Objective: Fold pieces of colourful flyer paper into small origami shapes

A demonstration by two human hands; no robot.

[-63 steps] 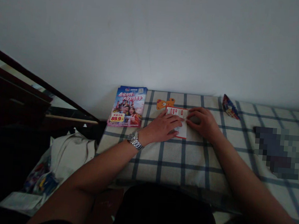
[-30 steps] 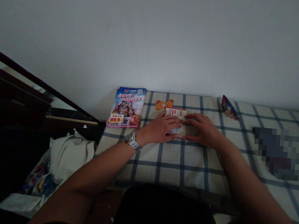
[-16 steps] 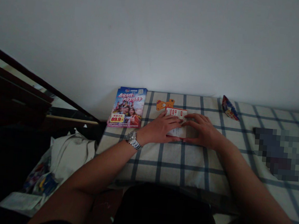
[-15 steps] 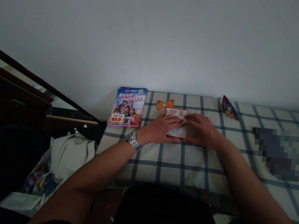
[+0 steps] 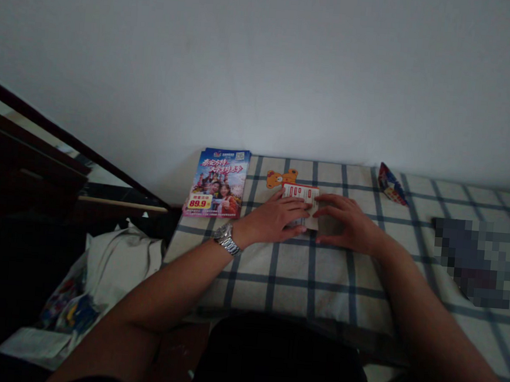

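A small folded paper leaflet, white with red print and a red edge, lies on the checked bedspread. My left hand, with a metal watch on the wrist, rests on the leaflet from the left, its fingers stretched across it and covering much of it. My right hand is curved at the leaflet's right side. Its upper fingertips meet that edge, while the thumb sits lower and apart from them. The leaflet's near edge is partly hidden by my left hand.
Left of the hands lies a stack of blue and pink flyers. A bear print shows behind the leaflet. To the right stand a folded colourful paper piece and a blurred dark object. White bags sit below left; a wall rises behind.
The leaflet's near edge has shifted away from me and looks shorter. My right thumb has moved slightly right, off the leaflet's corner. My left hand stays almost still.
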